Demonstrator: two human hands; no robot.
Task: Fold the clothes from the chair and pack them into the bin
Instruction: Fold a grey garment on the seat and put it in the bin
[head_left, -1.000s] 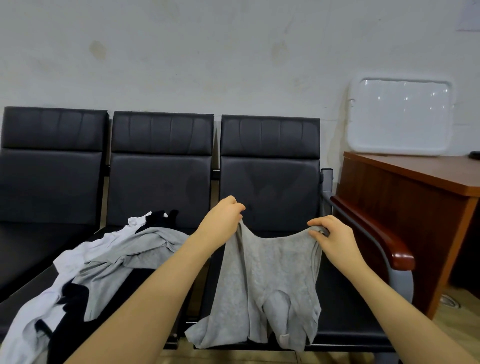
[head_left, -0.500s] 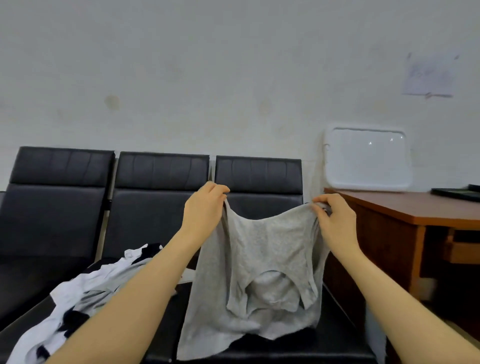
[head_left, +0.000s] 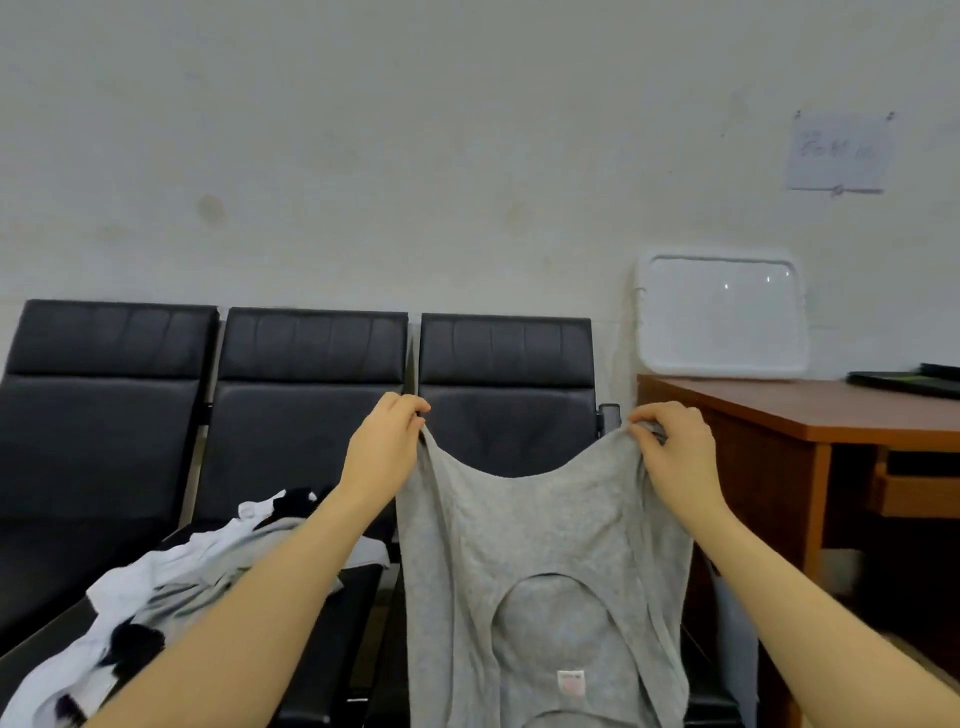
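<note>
Both hands, left hand (head_left: 387, 447) & right hand (head_left: 670, 452), pinch the grey top (head_left: 545, 561) up by its edge, hanging open; prob next: lay flat & fold.

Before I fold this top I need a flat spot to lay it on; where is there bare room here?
The left seat is bare black cushion. The desk top is bare between the white tray against the wall and the dark things at its right end. The middle seat is crowded with the clothes pile. The right seat is hidden behind the gray top.
</note>
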